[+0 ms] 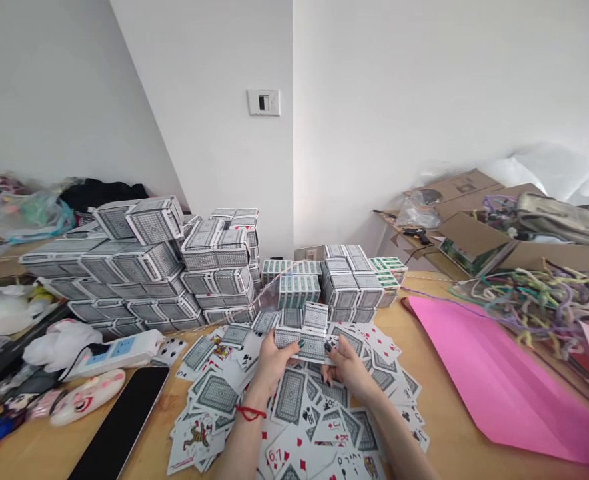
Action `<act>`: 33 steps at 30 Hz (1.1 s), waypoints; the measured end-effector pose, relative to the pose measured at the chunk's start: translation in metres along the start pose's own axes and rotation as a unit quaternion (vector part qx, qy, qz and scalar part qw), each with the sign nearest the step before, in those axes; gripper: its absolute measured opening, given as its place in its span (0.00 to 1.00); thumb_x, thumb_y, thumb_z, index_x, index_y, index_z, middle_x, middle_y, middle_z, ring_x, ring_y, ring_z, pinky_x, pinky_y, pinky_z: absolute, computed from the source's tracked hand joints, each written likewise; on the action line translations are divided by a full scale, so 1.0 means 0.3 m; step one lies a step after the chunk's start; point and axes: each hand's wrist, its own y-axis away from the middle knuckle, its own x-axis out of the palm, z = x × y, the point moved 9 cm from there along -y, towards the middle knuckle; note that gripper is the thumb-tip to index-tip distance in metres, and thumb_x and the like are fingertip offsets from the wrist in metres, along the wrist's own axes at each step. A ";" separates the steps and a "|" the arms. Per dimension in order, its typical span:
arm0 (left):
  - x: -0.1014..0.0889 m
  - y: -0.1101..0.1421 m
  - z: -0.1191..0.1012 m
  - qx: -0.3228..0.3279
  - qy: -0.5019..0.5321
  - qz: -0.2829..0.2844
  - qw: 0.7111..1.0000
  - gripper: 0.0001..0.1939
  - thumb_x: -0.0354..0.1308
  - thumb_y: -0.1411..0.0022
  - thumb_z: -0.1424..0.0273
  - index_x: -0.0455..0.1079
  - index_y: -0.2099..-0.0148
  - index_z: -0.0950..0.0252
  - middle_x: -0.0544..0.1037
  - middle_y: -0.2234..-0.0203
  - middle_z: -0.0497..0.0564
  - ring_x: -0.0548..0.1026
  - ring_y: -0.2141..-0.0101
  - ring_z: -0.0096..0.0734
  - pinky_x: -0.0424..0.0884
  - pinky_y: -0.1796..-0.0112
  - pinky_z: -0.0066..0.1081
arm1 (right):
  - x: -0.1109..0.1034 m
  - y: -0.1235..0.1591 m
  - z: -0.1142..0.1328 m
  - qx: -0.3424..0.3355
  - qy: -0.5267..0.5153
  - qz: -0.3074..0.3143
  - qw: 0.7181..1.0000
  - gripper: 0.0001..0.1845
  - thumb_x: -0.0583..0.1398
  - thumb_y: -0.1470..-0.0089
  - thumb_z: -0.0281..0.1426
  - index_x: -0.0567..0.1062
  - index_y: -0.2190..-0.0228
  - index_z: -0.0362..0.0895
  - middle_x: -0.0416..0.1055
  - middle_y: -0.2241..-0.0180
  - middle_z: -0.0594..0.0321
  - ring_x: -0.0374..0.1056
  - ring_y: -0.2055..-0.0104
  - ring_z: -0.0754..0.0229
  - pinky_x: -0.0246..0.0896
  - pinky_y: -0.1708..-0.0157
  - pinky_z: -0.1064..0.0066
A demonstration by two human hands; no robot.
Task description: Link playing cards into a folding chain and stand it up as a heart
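Note:
My left hand (273, 357), with dark green nails and a red string bracelet (251, 413), is closed on the left end of a piece built of folded playing cards (300, 344). At its right end, my right hand (348, 371) pinches a card edge between thumb and fingers; the exact grip is partly hidden. Another folded card (315, 316) stands upright at the back of the piece. Beneath both hands spread loose playing cards (289, 396), some face up and some back up, including a joker (198, 432) at the left.
Stacked card blocks (144, 263) rise at the back left, with more blocks (353, 287) and green card boxes (299, 291) behind my hands. A phone (121, 423) and power strip (119, 353) lie left. Pink paper (504, 380), tangled yarn (519, 300) and an open cardboard box (539, 257) occupy the right.

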 end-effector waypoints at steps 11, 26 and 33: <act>0.011 0.002 -0.009 0.015 -0.013 -0.001 1.000 0.21 0.65 0.59 0.70 0.66 0.60 0.66 0.77 0.67 0.55 0.76 0.69 0.37 0.74 0.74 0.31 | 0.009 -0.006 -0.016 -0.012 -0.039 0.022 0.999 0.23 0.57 0.55 0.49 0.55 0.65 0.48 0.67 0.79 0.71 0.67 0.83 0.64 0.58 0.87 0.76; -0.007 0.000 0.019 -0.001 0.008 -0.010 1.000 0.29 0.66 0.59 0.70 0.64 0.52 0.65 0.76 0.64 0.57 0.76 0.67 0.39 0.74 0.71 0.32 | 0.020 0.000 0.006 -0.027 -0.018 0.028 0.999 0.20 0.56 0.52 0.49 0.57 0.67 0.48 0.64 0.84 0.74 0.62 0.86 0.67 0.55 0.88 0.78; -0.002 -0.003 -0.022 0.042 0.051 0.011 0.998 0.22 0.66 0.58 0.68 0.66 0.58 0.64 0.76 0.64 0.52 0.75 0.65 0.36 0.72 0.61 0.37 | -0.032 -0.019 0.029 -0.079 -0.109 -0.040 0.990 0.15 0.62 0.56 0.42 0.68 0.71 0.45 0.67 0.81 0.67 0.68 0.78 0.62 0.64 0.78 0.70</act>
